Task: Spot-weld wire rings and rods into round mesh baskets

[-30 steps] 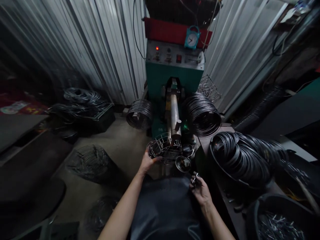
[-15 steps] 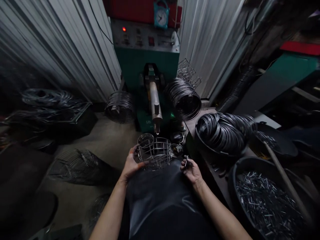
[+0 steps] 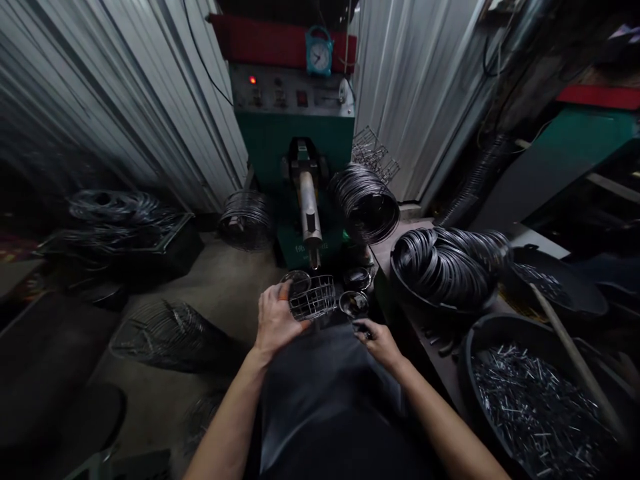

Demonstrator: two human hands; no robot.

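Observation:
My left hand (image 3: pixel 273 318) grips the near left side of a small round wire basket (image 3: pixel 314 299), fingers wrapped over its rim, just below the tip of the metal arm (image 3: pixel 309 220) of a green machine (image 3: pixel 295 140). My right hand (image 3: pixel 377 339) is closed in a pinch on small metal pieces, beside a little round metal cup (image 3: pixel 353 303). A dark apron (image 3: pixel 330 393) covers my lap between both arms.
Black wire rings fill a tub (image 3: pixel 450 267) at the right. A dark tub of short metal pins (image 3: pixel 530 400) stands at the lower right. Wire coils (image 3: pixel 367 200) hang beside the machine. Finished wire baskets (image 3: pixel 165 333) lie on the floor at the left, near a dark crate (image 3: pixel 125 233).
The basket has tipped and moved slightly right towards the machine arm. My left hand shifted over its rim. My right hand moved forward and lower, closer to the metal cup.

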